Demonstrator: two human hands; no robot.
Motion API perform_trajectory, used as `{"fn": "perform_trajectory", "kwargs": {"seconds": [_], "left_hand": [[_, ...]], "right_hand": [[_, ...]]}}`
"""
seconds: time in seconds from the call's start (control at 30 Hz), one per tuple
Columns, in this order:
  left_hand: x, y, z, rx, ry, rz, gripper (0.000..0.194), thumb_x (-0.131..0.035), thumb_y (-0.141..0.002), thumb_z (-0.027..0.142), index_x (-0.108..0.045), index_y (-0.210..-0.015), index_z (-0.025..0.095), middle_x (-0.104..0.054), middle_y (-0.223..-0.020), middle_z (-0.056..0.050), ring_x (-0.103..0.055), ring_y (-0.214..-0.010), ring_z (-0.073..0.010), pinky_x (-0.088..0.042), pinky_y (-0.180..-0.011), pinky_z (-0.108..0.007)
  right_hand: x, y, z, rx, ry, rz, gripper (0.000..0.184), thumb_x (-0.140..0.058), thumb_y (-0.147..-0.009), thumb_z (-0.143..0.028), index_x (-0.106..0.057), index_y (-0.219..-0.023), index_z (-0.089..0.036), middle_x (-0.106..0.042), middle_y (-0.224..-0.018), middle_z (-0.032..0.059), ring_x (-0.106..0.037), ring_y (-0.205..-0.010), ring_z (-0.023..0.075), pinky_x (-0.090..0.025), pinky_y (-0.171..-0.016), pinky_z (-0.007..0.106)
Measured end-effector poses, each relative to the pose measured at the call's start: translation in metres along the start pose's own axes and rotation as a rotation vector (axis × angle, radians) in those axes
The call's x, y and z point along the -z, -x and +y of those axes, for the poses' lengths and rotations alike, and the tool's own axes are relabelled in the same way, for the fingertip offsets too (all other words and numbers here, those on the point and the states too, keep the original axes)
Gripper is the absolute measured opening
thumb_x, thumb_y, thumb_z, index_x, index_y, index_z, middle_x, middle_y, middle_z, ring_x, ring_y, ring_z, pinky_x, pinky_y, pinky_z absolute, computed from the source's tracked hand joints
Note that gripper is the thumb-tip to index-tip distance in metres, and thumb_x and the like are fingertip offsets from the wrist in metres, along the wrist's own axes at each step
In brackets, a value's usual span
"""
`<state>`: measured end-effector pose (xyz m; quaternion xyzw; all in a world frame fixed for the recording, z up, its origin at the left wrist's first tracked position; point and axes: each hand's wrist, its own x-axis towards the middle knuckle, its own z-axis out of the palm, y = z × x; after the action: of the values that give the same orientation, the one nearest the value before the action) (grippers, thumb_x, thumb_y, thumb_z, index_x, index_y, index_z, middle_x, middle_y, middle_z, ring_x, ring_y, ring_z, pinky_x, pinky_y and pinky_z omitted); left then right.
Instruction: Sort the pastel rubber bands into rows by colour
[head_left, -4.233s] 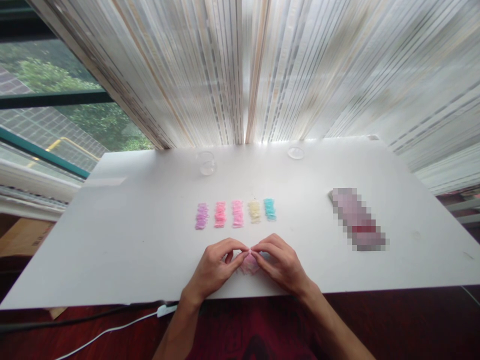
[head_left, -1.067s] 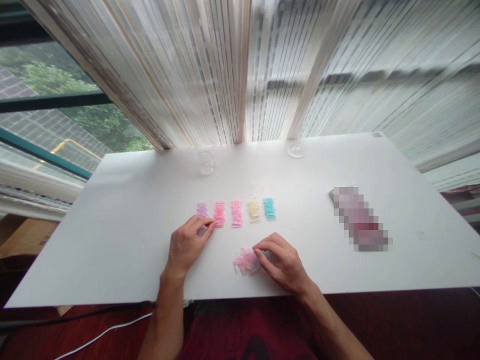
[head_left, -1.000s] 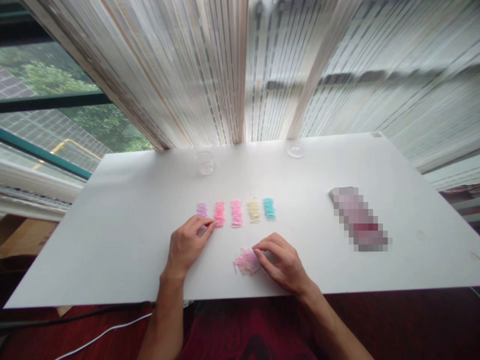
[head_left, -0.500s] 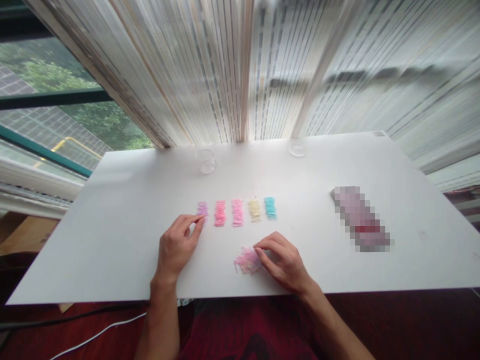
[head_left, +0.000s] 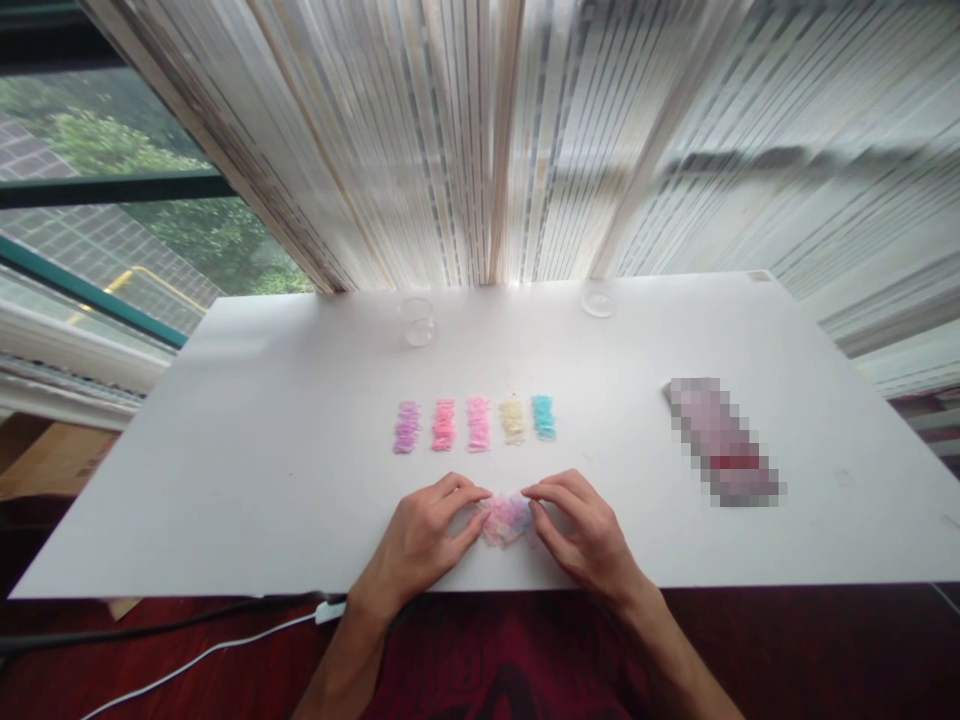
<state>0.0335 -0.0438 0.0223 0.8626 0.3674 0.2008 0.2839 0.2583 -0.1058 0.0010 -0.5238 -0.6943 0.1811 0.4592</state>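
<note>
A loose pile of small pastel rubber bands (head_left: 505,520) in mixed colours lies near the table's front edge. From its left side, my left hand (head_left: 429,530) reaches in with thumb and forefinger apart at the pile. My right hand (head_left: 589,525) is at the pile's right side, its thumb and forefinger likewise apart. Beyond the hands are sorted stacks of bands in a row: purple (head_left: 407,428), coral pink (head_left: 443,426), light pink (head_left: 478,425), pale yellow (head_left: 512,422) and turquoise (head_left: 544,418). No band shows clearly between the fingers of either hand.
At the back of the white table (head_left: 225,450) are a clear round container (head_left: 418,332) and a clear round lid or dish (head_left: 599,303). A pixelated pinkish oblong object (head_left: 724,440) lies to the right. Striped curtains (head_left: 420,140) hang behind, and a white cable (head_left: 202,655) runs below the left edge.
My left hand was at the coral pink stack, moved to the purple stack, and is now back at the mixed pile. My right hand stayed beside the pile, its fingers now wider apart.
</note>
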Motion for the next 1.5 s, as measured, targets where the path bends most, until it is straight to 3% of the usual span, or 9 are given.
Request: {"fn": "perform_trajectory", "kwargs": {"seconds": [0.27,0.43,0.6,0.77,0.9,1.5], "left_hand": [[-0.005,-0.008,0.0,-0.011,-0.034,0.015,0.015,-0.062,-0.097,0.02,-0.073,-0.107,0.023,-0.072,-0.098,-0.003,-0.071,-0.081,-0.0159,-0.055,-0.071,-0.025],[-0.003,-0.009,-0.001,-0.006,0.084,0.037,0.016,-0.06,-0.097,0.021,-0.075,-0.102,0.023,-0.074,-0.096,-0.004,-0.068,-0.079,-0.0151,-0.055,-0.07,-0.024],[-0.003,-0.006,-0.002,0.12,0.277,0.145,0.013,-0.066,-0.095,0.028,-0.077,-0.095,0.02,-0.074,-0.082,-0.003,-0.054,-0.055,-0.011,-0.048,-0.053,-0.022],[-0.008,-0.005,0.002,0.209,0.445,0.199,0.013,-0.071,-0.091,0.03,-0.079,-0.091,0.019,-0.075,-0.078,-0.003,-0.055,-0.055,-0.0108,-0.047,-0.051,-0.021],[-0.012,-0.004,0.008,0.246,0.527,0.196,0.016,-0.071,-0.09,0.032,-0.079,-0.091,0.018,-0.075,-0.073,-0.003,-0.057,-0.054,-0.0112,-0.048,-0.051,-0.021],[-0.017,0.002,0.009,0.274,0.58,0.212,0.014,-0.07,-0.089,0.029,-0.076,-0.09,0.016,-0.073,-0.077,-0.004,-0.055,-0.057,-0.0096,-0.046,-0.054,-0.019]], "right_hand": [[0.002,0.006,0.001,0.002,0.046,-0.112,0.023,-0.063,-0.094,-0.016,-0.067,-0.116,-0.022,-0.066,-0.095,0.0075,-0.063,-0.088,0.0231,-0.058,-0.076,0.039],[0.004,0.004,-0.001,0.013,0.036,-0.152,0.025,-0.066,-0.092,-0.018,-0.066,-0.116,-0.023,-0.066,-0.095,0.0075,-0.062,-0.087,0.0235,-0.058,-0.076,0.039],[0.003,0.002,-0.002,0.028,0.023,-0.088,0.022,-0.065,-0.093,-0.017,-0.068,-0.113,-0.024,-0.067,-0.091,0.0062,-0.063,-0.083,0.0223,-0.058,-0.073,0.037],[0.001,-0.001,-0.006,0.028,-0.008,0.003,0.018,-0.064,-0.095,-0.017,-0.069,-0.112,-0.024,-0.068,-0.089,0.0058,-0.064,-0.083,0.0218,-0.058,-0.071,0.036],[-0.004,-0.006,-0.013,0.042,-0.046,0.001,0.017,-0.069,-0.094,-0.021,-0.07,-0.11,-0.023,-0.069,-0.091,0.0061,-0.064,-0.084,0.0216,-0.058,-0.072,0.035],[-0.009,-0.01,-0.019,0.027,-0.091,0.037,0.009,-0.065,-0.096,-0.016,-0.073,-0.098,-0.021,-0.069,-0.083,0.0044,-0.065,-0.076,0.0179,-0.055,-0.067,0.029]]}}
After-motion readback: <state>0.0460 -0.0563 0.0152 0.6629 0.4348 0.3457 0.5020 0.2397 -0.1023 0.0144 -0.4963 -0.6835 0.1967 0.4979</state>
